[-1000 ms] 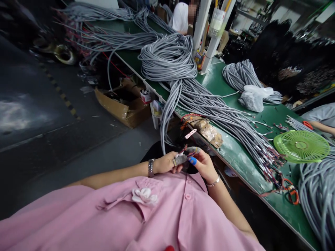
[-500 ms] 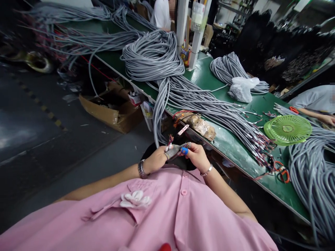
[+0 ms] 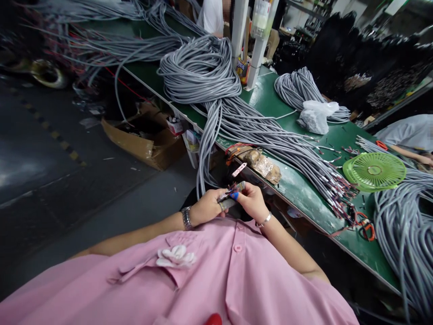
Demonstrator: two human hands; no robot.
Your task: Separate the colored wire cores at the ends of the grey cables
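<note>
In front of my shirt my two hands meet around the end of a grey cable (image 3: 223,197), where thin coloured wires stick out. My left hand (image 3: 207,208) is closed on the cable, and a metal watch band circles that wrist. My right hand (image 3: 253,201) pinches at the wires; a bit of blue (image 3: 234,196) covers one fingertip. Grey wrapping shows on the fingers of both hands. Exactly which wires lie between the right fingertips is too small to tell. A looped grey cable bundle (image 3: 205,149) hangs off the bench just beyond my left hand.
The green bench (image 3: 294,192) runs diagonally ahead, bearing a large cable coil (image 3: 199,67), a green fan (image 3: 374,171), orange-handled scissors (image 3: 367,228) and a taped brown block (image 3: 262,164). A cardboard box (image 3: 142,146) sits on the floor at left. A co-worker's arm (image 3: 411,153) shows at right.
The cable end between my hands has turned; its coloured wires, upright by my left hand before, now lean right toward my right fingers. My right hand has shifted slightly. The view has moved a little.
</note>
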